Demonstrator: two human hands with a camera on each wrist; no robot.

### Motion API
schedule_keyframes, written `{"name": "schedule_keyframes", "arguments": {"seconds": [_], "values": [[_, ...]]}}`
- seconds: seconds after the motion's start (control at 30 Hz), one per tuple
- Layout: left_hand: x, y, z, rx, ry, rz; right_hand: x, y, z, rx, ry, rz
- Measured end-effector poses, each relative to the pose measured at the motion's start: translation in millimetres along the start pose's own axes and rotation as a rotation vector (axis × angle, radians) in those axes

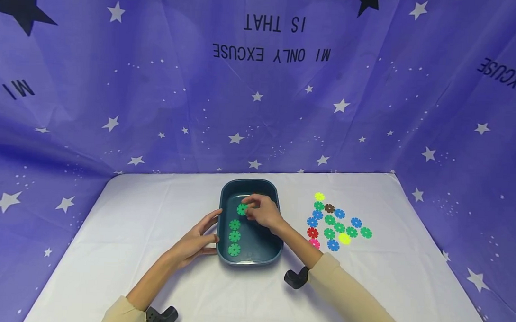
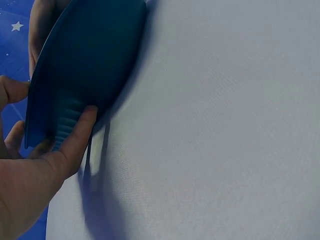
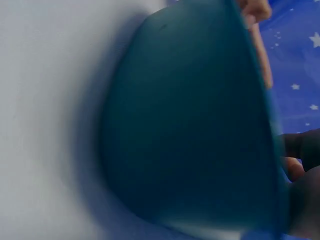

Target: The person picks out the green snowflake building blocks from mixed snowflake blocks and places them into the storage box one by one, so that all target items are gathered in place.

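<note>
A dark teal tray [image 1: 254,262] lies on the white table. Along its left side sit several green snowflake discs [image 1: 234,236], notched round the edge, in a line. My left hand [image 1: 197,242] rests against the tray's left wall with spread fingers, one of them pressing low on the ribbed outside in the left wrist view. Over the tray, my right hand [image 1: 262,211] pinches another green snowflake disc [image 1: 241,209] between thumb and forefinger, just above the line. In the right wrist view the tray wall hides that disc, and the fingers [image 3: 294,169] show only partly.
Right of the tray lies a loose group of snowflake discs [image 1: 339,227] in green, blue, yellow, red, pink and brown. A purple star-printed cloth [image 1: 255,127] hangs behind the table [image 1: 154,200]. Both wrists wear black camera mounts [image 1: 295,278].
</note>
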State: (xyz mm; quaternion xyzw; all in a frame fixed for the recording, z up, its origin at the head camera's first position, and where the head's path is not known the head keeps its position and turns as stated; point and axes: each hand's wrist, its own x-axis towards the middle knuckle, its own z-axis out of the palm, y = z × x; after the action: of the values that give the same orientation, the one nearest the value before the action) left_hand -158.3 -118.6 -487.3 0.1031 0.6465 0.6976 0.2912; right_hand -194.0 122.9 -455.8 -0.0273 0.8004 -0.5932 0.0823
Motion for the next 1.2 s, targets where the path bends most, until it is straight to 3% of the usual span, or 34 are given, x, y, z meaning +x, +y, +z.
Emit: {"name": "schedule_keyframes", "arguments": {"seconds": [0.47, 0.87, 1.07, 1.2], "values": [[-1.7, 1.6, -0.1, 0.001, -0.007, -0.003, 20.1, 19.9, 22.8, -0.078, 0.015, 0.047], [-1.4, 1.2, -0.7, 0.009, -0.004, -0.004, 26.2, 21.8, 28.0, -0.203, 0.038, -0.001], [-0.9, 0.9, 0.5, 0.009, -0.003, -0.004, 22.7, 19.3, 20.3, -0.291, 0.049, -0.027], [-1.2, 2.2, 0.6, 0.006, 0.0, -0.005, 17.2, 6.6, 2.6, -0.204, -0.005, -0.06]]}}
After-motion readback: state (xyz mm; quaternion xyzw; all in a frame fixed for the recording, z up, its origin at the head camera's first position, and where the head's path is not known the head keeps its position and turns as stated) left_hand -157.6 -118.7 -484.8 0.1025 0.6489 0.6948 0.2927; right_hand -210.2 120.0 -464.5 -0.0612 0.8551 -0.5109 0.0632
